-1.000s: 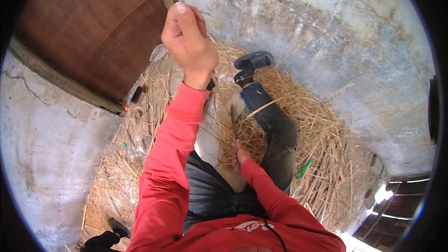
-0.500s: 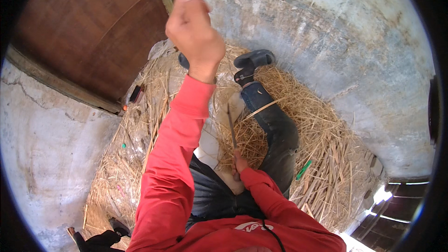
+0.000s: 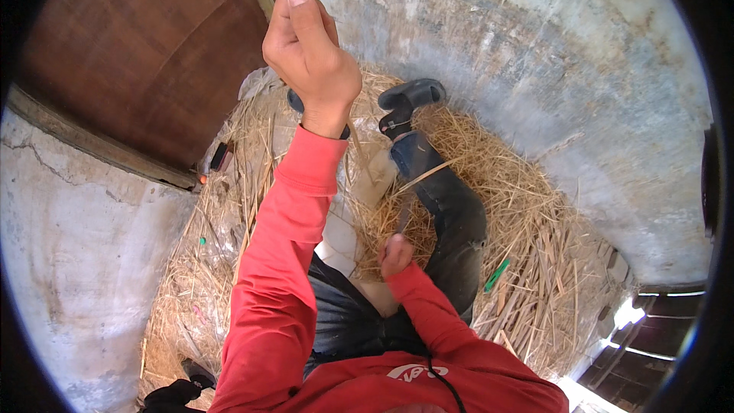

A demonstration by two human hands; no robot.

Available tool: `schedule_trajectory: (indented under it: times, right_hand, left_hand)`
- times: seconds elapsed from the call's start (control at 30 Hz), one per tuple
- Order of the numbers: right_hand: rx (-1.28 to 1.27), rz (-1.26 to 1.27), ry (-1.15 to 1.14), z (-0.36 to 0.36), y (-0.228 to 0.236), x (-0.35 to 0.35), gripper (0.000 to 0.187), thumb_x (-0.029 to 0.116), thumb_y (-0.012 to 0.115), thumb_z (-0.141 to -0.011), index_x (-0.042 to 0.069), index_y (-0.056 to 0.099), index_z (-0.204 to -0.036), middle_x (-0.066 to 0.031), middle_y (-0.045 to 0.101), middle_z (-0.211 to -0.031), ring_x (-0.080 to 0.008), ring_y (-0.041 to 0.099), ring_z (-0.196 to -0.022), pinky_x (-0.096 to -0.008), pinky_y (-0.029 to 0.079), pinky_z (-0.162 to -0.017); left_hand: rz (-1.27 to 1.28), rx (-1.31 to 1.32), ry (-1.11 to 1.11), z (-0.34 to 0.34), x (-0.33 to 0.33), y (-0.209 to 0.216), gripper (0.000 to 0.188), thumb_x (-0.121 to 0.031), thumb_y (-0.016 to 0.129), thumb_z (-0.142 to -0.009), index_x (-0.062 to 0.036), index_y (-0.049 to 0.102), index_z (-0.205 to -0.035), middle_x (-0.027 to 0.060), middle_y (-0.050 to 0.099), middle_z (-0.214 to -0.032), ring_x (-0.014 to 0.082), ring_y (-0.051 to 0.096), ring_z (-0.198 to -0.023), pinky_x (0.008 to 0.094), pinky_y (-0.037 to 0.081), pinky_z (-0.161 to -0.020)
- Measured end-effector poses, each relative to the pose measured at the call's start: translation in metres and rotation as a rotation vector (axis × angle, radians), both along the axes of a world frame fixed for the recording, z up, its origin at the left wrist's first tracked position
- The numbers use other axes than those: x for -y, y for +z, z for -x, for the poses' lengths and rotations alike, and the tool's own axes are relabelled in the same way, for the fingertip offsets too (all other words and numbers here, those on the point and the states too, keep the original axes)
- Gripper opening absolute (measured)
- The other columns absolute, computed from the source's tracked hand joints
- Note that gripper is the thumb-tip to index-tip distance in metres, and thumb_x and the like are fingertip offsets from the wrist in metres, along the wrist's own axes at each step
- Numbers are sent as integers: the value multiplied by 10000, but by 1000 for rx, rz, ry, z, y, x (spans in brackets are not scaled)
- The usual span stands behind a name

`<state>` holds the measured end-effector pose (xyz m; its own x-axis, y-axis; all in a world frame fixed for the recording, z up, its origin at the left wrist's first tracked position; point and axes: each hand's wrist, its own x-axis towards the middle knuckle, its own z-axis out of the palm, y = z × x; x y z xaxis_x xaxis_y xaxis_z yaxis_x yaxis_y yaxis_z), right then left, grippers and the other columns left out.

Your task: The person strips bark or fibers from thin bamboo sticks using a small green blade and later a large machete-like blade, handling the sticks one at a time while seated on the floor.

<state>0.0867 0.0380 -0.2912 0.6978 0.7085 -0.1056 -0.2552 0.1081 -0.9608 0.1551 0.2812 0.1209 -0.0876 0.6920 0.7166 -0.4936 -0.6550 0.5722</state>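
My left hand (image 3: pixel 312 57) is raised high in front of me, its thumb pressed against curled fingers. Whatever it pinches is hidden behind the hand; a thin pale strip (image 3: pixel 362 154) shows just below the wrist, and I cannot tell whether it runs up into the fingers. Low between my legs, my right hand (image 3: pixel 395 255) is closed around the handle of a knife (image 3: pixel 404 216). The narrow dark blade points away from me and is smeared by motion. A flat straw-coloured strip (image 3: pixel 433 173) lies across my right trouser leg.
Straw and split strips (image 3: pixel 535 283) cover the floor around me. A green object (image 3: pixel 496 275) lies to the right, and a dark red-edged object (image 3: pixel 221 156) near the brown door panel (image 3: pixel 145 69). A grey wall (image 3: pixel 535 53) stands ahead. Black footwear (image 3: pixel 197 373) shows at lower left.
My right hand has moved slightly up and forward, turning the knife so its blade tilts right. The left hand stays raised, shifted slightly left, with its thumb now more visible.
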Motion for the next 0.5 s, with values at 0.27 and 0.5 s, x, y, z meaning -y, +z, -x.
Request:
schedule_trajectory:
  times: [0.27,0.5]
  right_hand:
    - [-413,459,-34,-29,79,-29,586,609,429,-978,74,480,-744,-32,429,-551,-147,431,-433,-322,360,-411]
    - [-59,-78,4,-16,84,-13,618,627,386,-983,58,481,-763,-36,452,-577,-151,450,-461,-308,370,-434]
  left_hand:
    - [7,-53,-16,11,5,-5,419,-339,436,-1017,-64,473,-704,-25,353,-588,53,304,-475,216,239,-443]
    - [33,-52,-205,19,3,-2,423,-347,418,-1027,-56,473,-725,-18,342,-594,54,281,-476,225,228,-442]
